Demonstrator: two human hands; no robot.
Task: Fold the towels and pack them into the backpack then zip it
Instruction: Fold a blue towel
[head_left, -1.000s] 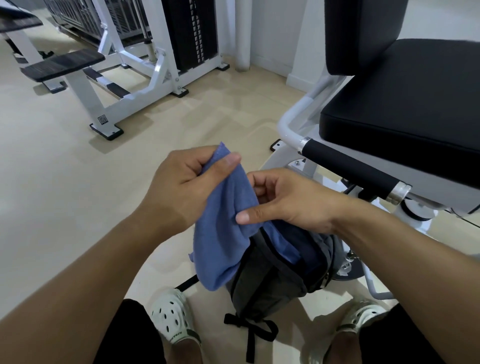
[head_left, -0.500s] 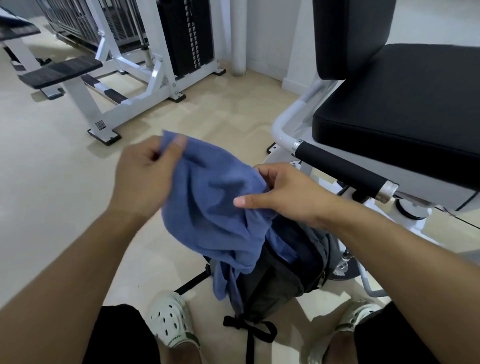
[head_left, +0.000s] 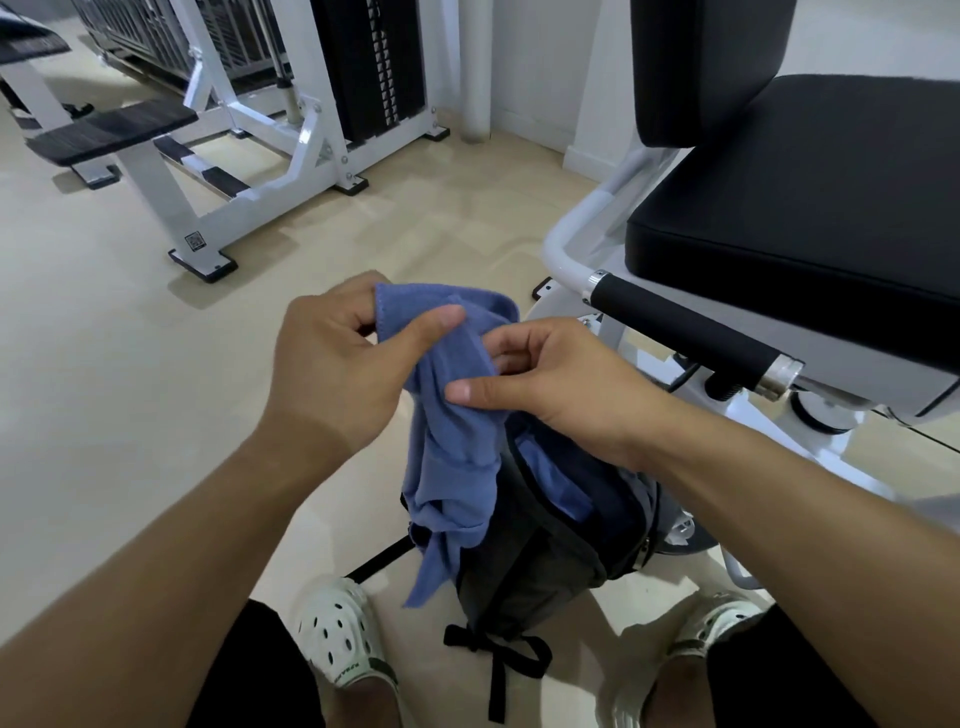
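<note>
Fingers of my left hand (head_left: 332, 364) curl round the top edge of a blue towel (head_left: 457, 441), thumb pressed across its front — while my right hand (head_left: 550, 384) pinches the same cloth just beside it, thumb beneath and fingertips tucked into a fold. Both hands grip the towel at chest height, close together, its bunched upper part caught between them. From there the towel hangs down crumpled, its lowest corner dangling in front of the dark backpack (head_left: 550, 566) that stands upright on the pale floor (head_left: 130, 364) between my white clogs (head_left: 337, 629). The backpack's top gapes open under my right wrist, more blue cloth (head_left: 556, 483) showing inside it. A black padded seat (head_left: 800, 228) on a white frame stands just to the right — a white weight machine (head_left: 291, 135) well apart at upper left.
</note>
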